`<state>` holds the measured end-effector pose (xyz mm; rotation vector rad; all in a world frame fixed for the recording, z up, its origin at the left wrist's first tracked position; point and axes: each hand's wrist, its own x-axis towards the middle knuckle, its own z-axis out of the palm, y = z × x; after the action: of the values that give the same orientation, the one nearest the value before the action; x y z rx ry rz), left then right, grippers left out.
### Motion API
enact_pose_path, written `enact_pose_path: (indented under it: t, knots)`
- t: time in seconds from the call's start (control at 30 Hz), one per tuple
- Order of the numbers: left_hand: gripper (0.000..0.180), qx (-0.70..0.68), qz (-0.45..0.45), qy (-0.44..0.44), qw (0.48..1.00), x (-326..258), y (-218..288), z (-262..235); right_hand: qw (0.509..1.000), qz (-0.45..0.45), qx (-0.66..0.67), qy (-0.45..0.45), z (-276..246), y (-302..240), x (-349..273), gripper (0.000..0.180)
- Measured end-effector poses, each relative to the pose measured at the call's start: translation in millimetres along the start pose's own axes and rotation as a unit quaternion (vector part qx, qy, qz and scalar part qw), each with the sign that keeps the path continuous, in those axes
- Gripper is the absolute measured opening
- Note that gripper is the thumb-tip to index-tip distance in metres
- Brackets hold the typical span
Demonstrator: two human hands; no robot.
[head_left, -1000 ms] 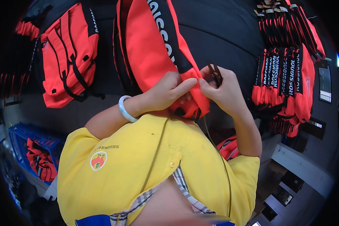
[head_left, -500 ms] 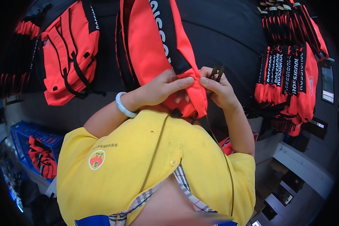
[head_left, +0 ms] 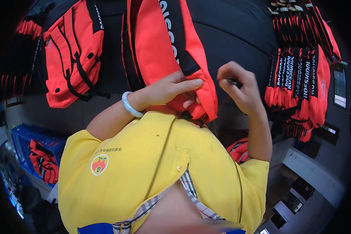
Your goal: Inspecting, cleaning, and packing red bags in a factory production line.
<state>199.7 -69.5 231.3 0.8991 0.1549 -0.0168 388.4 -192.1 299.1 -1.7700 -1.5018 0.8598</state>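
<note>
A red and black bag [head_left: 152,46] with white lettering lies in front of my body, its near end against my yellow shirt. My left hand [head_left: 169,91] grips the red fabric near that end, thumb on top and fingertips showing beneath. To the right of the bag and apart from it, my right hand [head_left: 240,87] is closed around thread snips [head_left: 233,81]. Only a small dark part of the snips shows now; the curled fingers hide the rest. A thin cord runs down each side of my shirt.
On the dark table [head_left: 234,43] a red backpack [head_left: 72,54] lies to the left. Folded red and black bags [head_left: 296,74] stand in rows at the right, and more bags [head_left: 21,58] at the far left. A blue crate [head_left: 21,150] with red pieces sits lower left.
My right hand has let go of the bag's edge and moved right and slightly down, its fingers curling over the snips. My left hand keeps its hold on the fabric.
</note>
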Motion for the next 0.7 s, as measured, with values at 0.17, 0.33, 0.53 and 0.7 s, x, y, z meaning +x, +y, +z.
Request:
enact_pose_path:
  t: [0.17, 0.33, 0.53, 0.7]
  knots:
    - [0.034, 0.028, 0.001, 0.000, 1.000, 5.1, -5.0, -4.2, 0.925, -0.191, -0.312, 0.101, -17.0, -36.1, -4.4, 0.024]
    - [0.040, 0.043, 0.021, 0.013, 0.999, 7.2, -5.7, -2.6, 0.859, -0.237, -0.447, 0.081, -23.6, -44.2, -7.1, 0.025]
    - [0.040, 0.043, 0.018, 0.022, 0.999, 8.9, -3.8, -0.9, 0.849, -0.247, -0.466, 0.031, -21.4, -48.0, -1.0, 0.024]
    - [0.040, 0.031, 0.022, 0.025, 0.999, 10.2, -8.0, -0.7, 0.827, -0.252, -0.502, 0.026, -20.0, -50.9, 1.0, 0.022]
